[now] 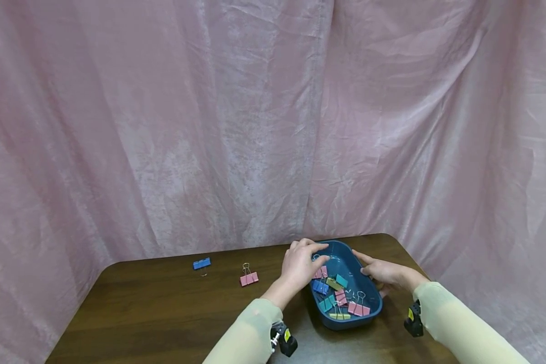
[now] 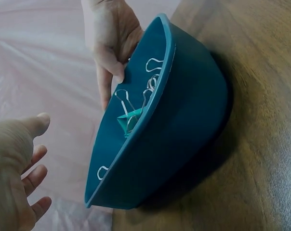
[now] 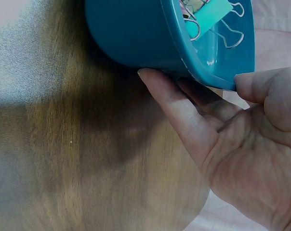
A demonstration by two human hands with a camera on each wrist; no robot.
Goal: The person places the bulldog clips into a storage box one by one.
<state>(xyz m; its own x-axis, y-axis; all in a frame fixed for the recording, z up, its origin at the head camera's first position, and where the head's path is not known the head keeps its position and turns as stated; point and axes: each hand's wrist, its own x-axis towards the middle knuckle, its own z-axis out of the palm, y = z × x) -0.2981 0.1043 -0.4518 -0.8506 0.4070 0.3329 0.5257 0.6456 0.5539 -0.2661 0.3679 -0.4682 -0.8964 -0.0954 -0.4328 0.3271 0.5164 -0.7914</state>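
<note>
A dark teal-blue plastic bin [image 1: 346, 325] holds several binder clips in pink, teal, blue and yellow, among them a pink binder clip [image 1: 359, 309] near its front end. At the bin's right side my right hand [image 1: 387, 273] grips the wall, the thumb at the rim and the fingers against the outside in the right wrist view. Over the left rim in the head view is my left hand [image 1: 300, 262], fingers apart and nothing in them. The left wrist view shows that hand's fingertips [image 2: 34, 180] a short way off the bin, near a teal binder clip [image 2: 128, 121] inside.
On the brown wooden table [image 1: 154, 313], left of the bin, lie a blue binder clip [image 1: 201, 263] and a pink binder clip [image 1: 249, 278]. A pink curtain [image 1: 236, 126] hangs behind the table's back edge.
</note>
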